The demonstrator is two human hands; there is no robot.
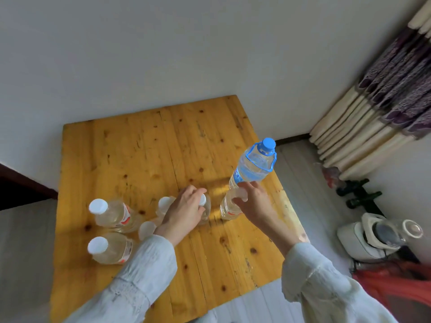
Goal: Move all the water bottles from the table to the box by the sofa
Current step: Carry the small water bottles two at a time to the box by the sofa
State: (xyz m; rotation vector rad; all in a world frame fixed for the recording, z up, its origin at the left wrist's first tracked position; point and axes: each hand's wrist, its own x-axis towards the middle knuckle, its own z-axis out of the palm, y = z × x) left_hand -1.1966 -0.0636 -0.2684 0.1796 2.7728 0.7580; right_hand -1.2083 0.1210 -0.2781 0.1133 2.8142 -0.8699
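Note:
Several clear water bottles with white caps stand on the wooden table [149, 145]. Two of them [112, 214] [108, 249] are at the front left. My left hand [184, 210] curls around the top of a small bottle [206, 209] in the middle, hiding most of it; two more caps [164, 202] [147, 229] show beside my wrist. My right hand [253, 200] closes on the cap of another white-capped bottle [227, 207]. Just behind it stands a large bottle with a blue cap and blue handle [254, 164]. The box and sofa are out of view.
The table stands against a white wall. To the right on the floor are a white appliance [375, 236], black dumbbells [360, 193] and a red bag [396, 283]. A patterned curtain [391, 99] hangs at the far right.

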